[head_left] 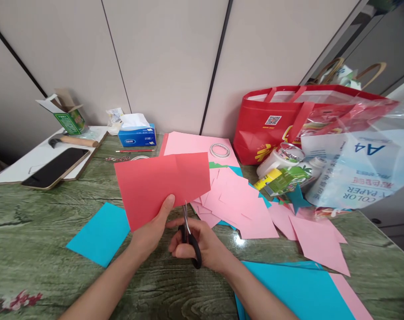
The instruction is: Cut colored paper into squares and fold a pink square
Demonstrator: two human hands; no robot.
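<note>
Above a green table: holds red paper raised in the left hand, long axis roughly sideways. Grips scissors in the right hand, just below the paper's lower edge, tips pointing up at it, contact unclear. Near those tips, left thumb; beyond, pink sheets; leftward, a blue sheet.

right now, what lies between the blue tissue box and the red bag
In the head view, pink paper with a white ring on it lies between them.
</note>
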